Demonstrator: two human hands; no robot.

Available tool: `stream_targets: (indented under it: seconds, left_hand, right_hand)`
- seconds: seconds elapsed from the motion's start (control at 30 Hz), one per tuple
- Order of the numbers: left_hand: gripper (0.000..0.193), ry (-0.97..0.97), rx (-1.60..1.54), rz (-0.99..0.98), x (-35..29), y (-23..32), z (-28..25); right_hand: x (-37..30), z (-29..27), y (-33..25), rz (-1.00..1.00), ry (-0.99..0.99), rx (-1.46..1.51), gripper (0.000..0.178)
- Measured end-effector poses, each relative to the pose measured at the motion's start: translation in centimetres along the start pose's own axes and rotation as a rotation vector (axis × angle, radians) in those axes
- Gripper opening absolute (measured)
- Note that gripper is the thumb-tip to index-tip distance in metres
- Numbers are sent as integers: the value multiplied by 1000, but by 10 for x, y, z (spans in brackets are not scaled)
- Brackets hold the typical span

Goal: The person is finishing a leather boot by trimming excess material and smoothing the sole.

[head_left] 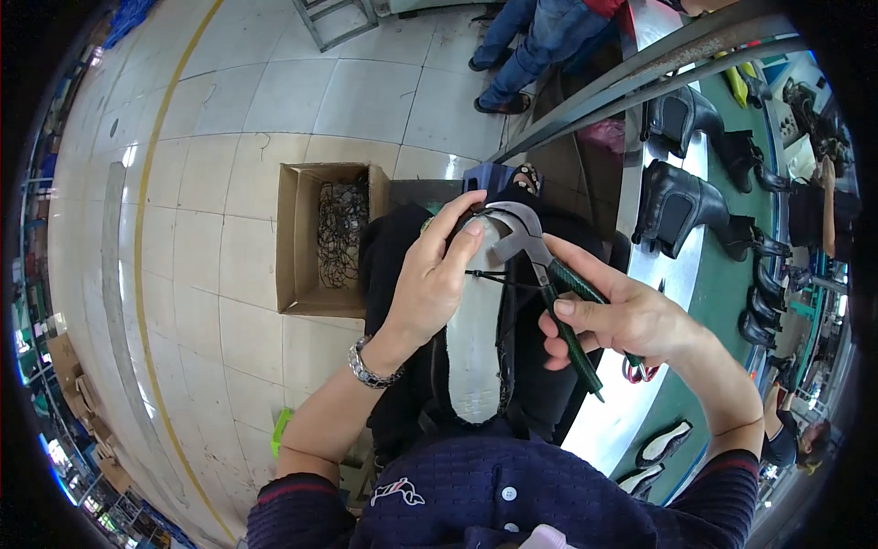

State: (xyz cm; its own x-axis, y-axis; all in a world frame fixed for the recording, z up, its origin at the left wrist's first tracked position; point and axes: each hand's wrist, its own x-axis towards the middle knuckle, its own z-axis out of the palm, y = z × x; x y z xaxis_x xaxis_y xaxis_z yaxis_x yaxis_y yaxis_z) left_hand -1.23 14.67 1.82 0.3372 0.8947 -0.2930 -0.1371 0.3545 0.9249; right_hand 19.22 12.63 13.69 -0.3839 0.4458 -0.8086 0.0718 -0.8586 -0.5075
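A shoe upper on a last lies bottom up along my lap, its pale insole facing me and dark edges standing up round it. My left hand wraps round its far end, with the thumb pressed on the insole and the fingers at the outer edge. In my right hand is a pair of lasting pincers with a metal head and green handles. The head of the pincers rests at the far right edge of the shoe. A thin black cord crosses the insole.
Left of my legs stands an open cardboard box with tangled dark strands. To the right, a metal ledge and green conveyor belt carry black boots and shoes. A metal rail slants nearby. Another person's legs are beyond.
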Motion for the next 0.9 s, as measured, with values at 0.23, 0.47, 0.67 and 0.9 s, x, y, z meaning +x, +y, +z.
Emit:
stream_targets:
  seconds: [0.23,0.47,0.67,0.9]
  left_hand:
    - [33,95,118,89,-4,4,9]
    - [32,141,222,199,-6,5,12]
    - [37,63,153,134,-7,1,3]
    - [34,9,37,-36,6,19,-3]
  right_hand:
    - [12,16,45,-300,144,-245,62]
    - [14,28,61,-390,308,-521,63]
    - [3,20,47,-344,233,-608,60]
    - [-6,17,30,-340,298,-938,60]
